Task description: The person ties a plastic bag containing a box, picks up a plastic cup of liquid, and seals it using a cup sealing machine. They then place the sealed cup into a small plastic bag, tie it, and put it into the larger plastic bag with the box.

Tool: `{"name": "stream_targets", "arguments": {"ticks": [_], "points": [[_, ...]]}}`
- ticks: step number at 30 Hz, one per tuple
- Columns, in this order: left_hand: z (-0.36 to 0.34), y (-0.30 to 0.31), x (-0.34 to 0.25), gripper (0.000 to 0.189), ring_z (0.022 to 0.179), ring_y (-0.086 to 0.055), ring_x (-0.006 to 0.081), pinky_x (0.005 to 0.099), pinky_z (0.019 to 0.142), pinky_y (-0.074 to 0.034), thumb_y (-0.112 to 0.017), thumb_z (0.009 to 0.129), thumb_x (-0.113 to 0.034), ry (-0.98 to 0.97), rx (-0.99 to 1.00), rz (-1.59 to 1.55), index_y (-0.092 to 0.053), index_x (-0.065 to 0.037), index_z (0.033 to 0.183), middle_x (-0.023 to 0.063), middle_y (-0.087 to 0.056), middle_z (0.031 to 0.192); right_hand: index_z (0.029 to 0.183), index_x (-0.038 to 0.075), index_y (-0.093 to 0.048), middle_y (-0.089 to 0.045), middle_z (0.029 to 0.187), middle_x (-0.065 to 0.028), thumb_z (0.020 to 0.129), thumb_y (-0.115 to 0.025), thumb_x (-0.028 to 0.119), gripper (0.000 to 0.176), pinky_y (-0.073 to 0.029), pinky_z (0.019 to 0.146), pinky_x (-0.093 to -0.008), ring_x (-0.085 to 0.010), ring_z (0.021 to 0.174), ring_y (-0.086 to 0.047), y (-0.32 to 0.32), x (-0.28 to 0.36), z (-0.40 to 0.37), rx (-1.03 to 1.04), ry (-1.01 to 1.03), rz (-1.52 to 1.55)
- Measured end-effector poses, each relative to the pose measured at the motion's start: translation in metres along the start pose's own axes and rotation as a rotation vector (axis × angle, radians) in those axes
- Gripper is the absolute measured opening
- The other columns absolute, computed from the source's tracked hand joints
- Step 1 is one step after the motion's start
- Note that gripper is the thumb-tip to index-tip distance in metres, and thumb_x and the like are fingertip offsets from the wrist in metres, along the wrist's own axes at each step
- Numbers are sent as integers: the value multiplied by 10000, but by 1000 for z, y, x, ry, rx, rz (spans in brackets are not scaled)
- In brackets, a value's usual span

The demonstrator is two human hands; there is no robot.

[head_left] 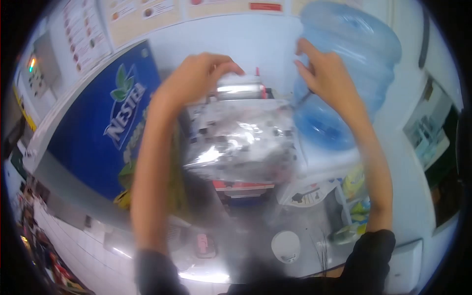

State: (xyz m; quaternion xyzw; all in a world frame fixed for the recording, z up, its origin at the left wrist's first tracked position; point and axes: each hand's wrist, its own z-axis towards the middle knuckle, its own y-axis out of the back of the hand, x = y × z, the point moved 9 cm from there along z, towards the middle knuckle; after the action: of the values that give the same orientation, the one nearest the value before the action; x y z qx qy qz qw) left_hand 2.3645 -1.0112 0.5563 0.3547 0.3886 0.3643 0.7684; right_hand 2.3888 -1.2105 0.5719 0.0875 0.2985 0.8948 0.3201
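Note:
My left hand (199, 76) is raised at the upper left of a roll of shiny patterned plastic film (241, 91). Its fingers are curved and apart, with nothing seen between them. My right hand (322, 69) is up in front of a large blue water bottle (354, 34), thumb and forefinger apart and empty. Between my forearms, a sheet of glossy film with dark squares (241, 140) hangs down from the roll. A red and dark machine (243, 189) shows below the sheet; its upper part is hidden by the film.
A blue Nestea panel (101, 128) stands on the left. On the metal counter (226, 246) lie a round white lid (285, 247) and a small pink item (203, 244). A white holder (309, 195) and colourful packets (354, 182) are at the right.

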Motion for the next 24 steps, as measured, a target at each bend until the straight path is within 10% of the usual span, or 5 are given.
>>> {"name": "stream_targets", "arguments": {"ticks": [5,8,10,24], "points": [[109,-90,83,452,1064,-635,307,398,924,-480,-717,797,-294,-147,410,370,-663,-121,1211,161,-679,1138,1095,85,-548,-604,630,-162,874,-582,104,224,-450,538,-429,-339,530,-569,9,-15,-19,-490,166,73],[111,-113,77,555,1013,-659,309,398,888,-509,-806,701,-278,-27,472,361,-661,-61,1190,157,-689,1115,1091,36,-558,-661,805,-172,806,-670,180,339,-550,650,-426,-310,753,-684,-4,-18,-19,-211,-27,189],[120,-115,86,517,931,-684,283,373,839,-535,-806,716,-237,-363,363,486,-662,-29,1166,139,-700,1093,1055,32,-577,-666,823,-171,764,-704,159,342,-576,698,-411,-322,820,-702,3,-14,-17,-287,-24,90],[128,-106,92,439,937,-690,236,352,864,-543,-749,796,-238,-7,417,444,-656,-36,1174,129,-698,1114,948,0,-639,-698,823,-142,724,-692,94,249,-580,665,-397,-309,798,-708,3,-15,-19,-361,-36,261]]}}
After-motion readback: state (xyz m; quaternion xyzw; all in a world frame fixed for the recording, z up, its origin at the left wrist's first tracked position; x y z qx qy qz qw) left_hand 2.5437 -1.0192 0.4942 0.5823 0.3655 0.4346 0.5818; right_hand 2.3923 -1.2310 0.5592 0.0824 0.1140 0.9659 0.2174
